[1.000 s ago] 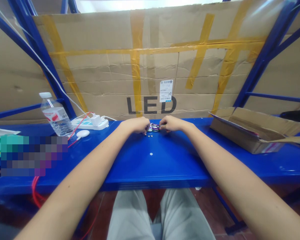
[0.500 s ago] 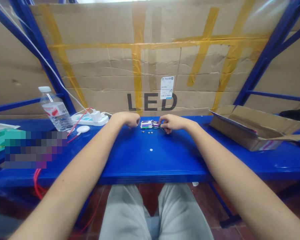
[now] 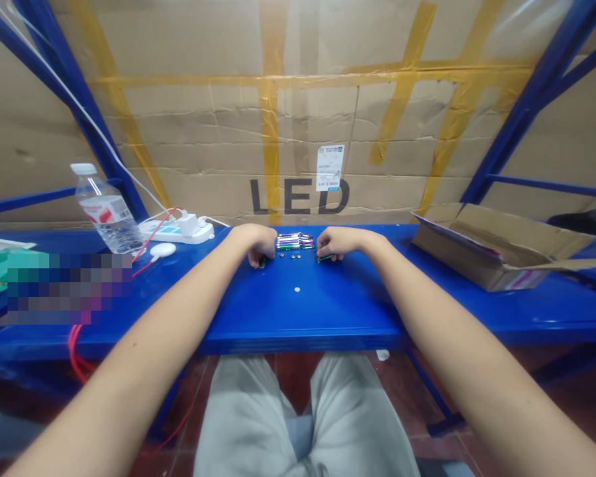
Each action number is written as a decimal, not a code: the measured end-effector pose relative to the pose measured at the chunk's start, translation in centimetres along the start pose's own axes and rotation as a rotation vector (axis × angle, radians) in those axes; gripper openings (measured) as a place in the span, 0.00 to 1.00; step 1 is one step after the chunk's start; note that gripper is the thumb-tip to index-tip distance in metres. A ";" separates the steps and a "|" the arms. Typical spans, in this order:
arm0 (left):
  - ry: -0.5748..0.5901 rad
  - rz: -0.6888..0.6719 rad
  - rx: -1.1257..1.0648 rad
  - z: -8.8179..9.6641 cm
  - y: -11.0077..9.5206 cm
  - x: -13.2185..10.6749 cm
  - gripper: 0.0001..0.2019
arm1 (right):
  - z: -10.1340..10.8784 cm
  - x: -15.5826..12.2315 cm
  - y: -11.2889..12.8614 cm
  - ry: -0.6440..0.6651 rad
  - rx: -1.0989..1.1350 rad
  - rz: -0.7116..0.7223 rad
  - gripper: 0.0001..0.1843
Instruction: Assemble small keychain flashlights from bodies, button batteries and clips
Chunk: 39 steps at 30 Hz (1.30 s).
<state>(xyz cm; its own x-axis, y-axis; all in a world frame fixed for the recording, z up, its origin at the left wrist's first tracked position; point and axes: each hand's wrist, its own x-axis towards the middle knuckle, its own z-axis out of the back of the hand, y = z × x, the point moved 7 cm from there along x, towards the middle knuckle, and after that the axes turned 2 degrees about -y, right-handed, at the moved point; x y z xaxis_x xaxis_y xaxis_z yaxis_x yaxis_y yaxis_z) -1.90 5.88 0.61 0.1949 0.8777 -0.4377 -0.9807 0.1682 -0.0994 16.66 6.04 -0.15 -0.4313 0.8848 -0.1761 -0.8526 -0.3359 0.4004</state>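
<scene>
Picking step at the battery row [image 3: 295, 240]: my left hand [image 3: 257, 242] curls shut on a green cell [image 3: 262, 262], my right hand [image 3: 338, 242] on another green cell [image 3: 324, 258]. Next move probably needs a firm pinch, since they look likely to roll.

A blue metal bench [image 3: 328, 311] carries a row of small cylinders [image 3: 294, 240] at its middle, with a few silver discs [image 3: 297, 289] just in front. A water bottle [image 3: 104, 212], a white power strip [image 3: 176, 230] and a white puck [image 3: 163, 250] sit to the left, and an open cardboard box [image 3: 496, 248] to the right.
</scene>
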 end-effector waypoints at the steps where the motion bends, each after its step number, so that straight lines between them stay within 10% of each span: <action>1: -0.004 0.002 0.000 0.1 0.0 0.0 0.06 | -0.1 -0.1 0.0 0.010 -0.002 -0.009 0.07; 9: -0.289 -0.389 0.165 2.1 -2.3 0.9 0.08 | -0.2 -0.1 0.0 0.021 0.020 -0.009 0.13; 39: -0.255 -0.428 0.165 0.9 -3.9 1.1 0.08 | -0.4 -0.1 0.3 0.059 -0.098 -0.025 0.11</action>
<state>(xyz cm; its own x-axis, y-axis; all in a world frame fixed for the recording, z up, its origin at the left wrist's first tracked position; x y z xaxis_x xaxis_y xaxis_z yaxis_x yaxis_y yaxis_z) 2.08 6.60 1.34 0.5892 0.7930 -0.1548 -0.8072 0.5860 -0.0706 16.37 5.69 -0.40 -0.4238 0.8738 -0.2385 -0.8867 -0.3466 0.3059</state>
